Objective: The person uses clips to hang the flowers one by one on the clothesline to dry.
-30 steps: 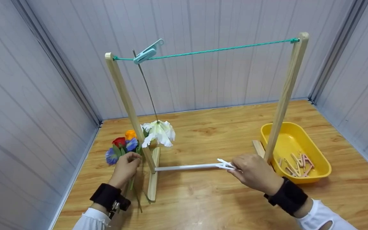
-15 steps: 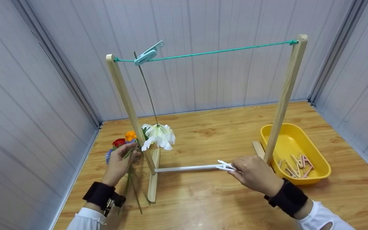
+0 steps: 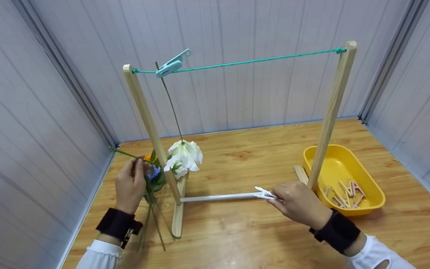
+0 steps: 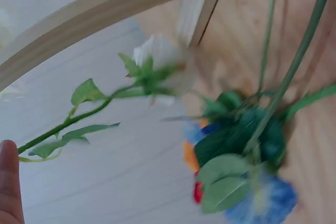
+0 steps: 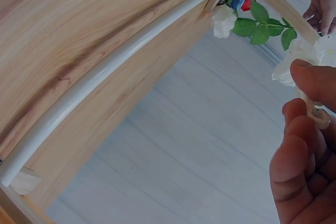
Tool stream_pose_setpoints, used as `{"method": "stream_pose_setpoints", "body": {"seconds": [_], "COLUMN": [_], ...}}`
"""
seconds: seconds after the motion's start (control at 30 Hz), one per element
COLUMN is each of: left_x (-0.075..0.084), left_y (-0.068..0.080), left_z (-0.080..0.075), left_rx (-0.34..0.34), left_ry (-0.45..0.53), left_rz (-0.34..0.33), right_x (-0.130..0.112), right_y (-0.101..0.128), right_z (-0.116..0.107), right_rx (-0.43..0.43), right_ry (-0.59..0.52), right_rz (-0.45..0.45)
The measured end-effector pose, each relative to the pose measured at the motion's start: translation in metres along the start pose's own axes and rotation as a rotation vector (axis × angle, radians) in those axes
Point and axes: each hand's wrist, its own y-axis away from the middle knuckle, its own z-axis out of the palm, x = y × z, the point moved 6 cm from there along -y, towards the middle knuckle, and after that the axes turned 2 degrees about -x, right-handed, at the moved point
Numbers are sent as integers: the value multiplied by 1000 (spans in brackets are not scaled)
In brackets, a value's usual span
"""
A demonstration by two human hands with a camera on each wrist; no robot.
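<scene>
My left hand (image 3: 130, 185) pinches the green stem of an artificial white rose (image 4: 160, 69). In the head view the rose's head shows just below a hanging white flower (image 3: 185, 154), and its stem pokes out left of the hand. Beneath that hand lie several artificial flowers, among them a blue flower (image 4: 262, 198), their stems toward me. My right hand (image 3: 299, 201) holds a white clothespin (image 3: 264, 193) between thumb and fingers, in front of the white crossbar (image 3: 218, 197). A light blue clothespin (image 3: 171, 68) clips the hanging flower's stem to the green cord (image 3: 245, 62).
Two wooden posts hold the cord: a left post (image 3: 146, 112) beside the flowers and a right post (image 3: 332, 108). A yellow tub (image 3: 377, 190) with several clothespins stands at right. Panelled walls (image 3: 230, 101) enclose the wooden table (image 3: 237, 243).
The left hand has picked the white rose out of the flower pile and moved slightly left, its stem now across the hand. The right hand stays put with its clothespin.
</scene>
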Motion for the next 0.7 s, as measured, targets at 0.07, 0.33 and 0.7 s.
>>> {"method": "stream_pose_setpoints", "body": {"seconds": [0.07, 0.33, 0.7], "left_x": [9, 47, 90], "left_y": [-4, -18, -18], "left_z": [-5, -20, -7], "left_rx": [47, 167, 76], "left_ry": [-30, -15, 148], "left_rz": [67, 232, 269], "right_x": [0, 2, 5], "right_y": [0, -1, -8], "right_z": [0, -2, -15], "right_rx": [4, 23, 59], "right_ry": [8, 33, 78], "right_rz": [-4, -21, -52]}}
